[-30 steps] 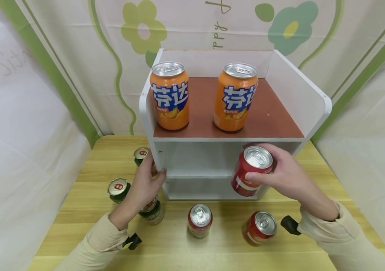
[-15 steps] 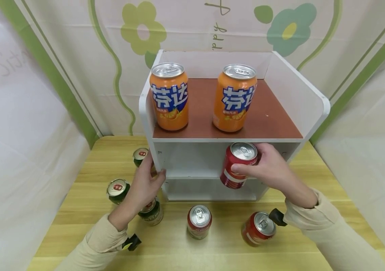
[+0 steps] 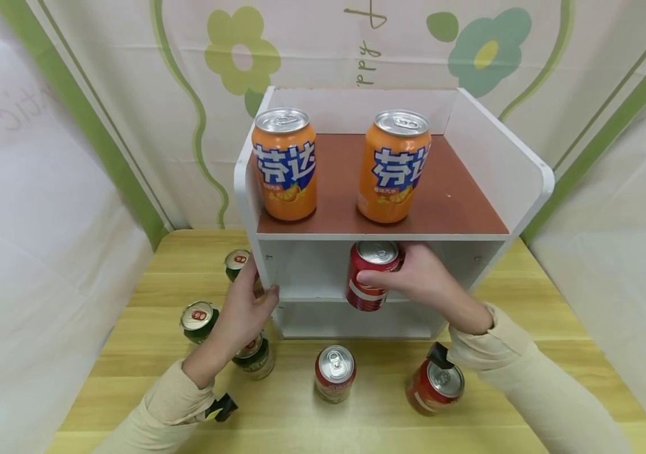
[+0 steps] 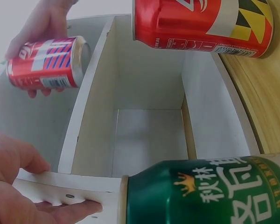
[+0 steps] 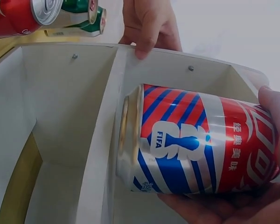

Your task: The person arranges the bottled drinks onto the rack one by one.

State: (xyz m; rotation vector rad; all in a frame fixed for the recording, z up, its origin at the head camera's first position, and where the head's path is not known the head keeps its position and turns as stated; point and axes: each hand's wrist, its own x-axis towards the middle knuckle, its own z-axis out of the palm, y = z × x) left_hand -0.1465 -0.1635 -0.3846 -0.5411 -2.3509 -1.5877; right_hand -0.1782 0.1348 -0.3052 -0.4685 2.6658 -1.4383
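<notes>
My right hand [image 3: 425,277] grips a red cola can [image 3: 364,291] at the front of the white shelf unit [image 3: 501,157], just under its brown top board. In the right wrist view the can [image 5: 200,140] lies across the picture, its base over the middle compartment, with thumb and fingers round its other end. My left hand [image 3: 246,309] holds the unit's left side panel, thumb at the front edge and fingers on the outer face. The left wrist view has this hand [image 4: 18,182] on the panel too. Its hidden fingertips are behind the panel in the head view.
Two orange soda cans [image 3: 286,170] stand on the top board. On the wooden table [image 3: 147,315], a red-topped can [image 3: 335,375] and a red can [image 3: 433,388] stand in front. Several green cans [image 3: 198,318] are at the left, near my left arm.
My right hand has carried the red can leftward along the front of the shelf, from its right end towards the middle. My left hand has stayed on the side panel.
</notes>
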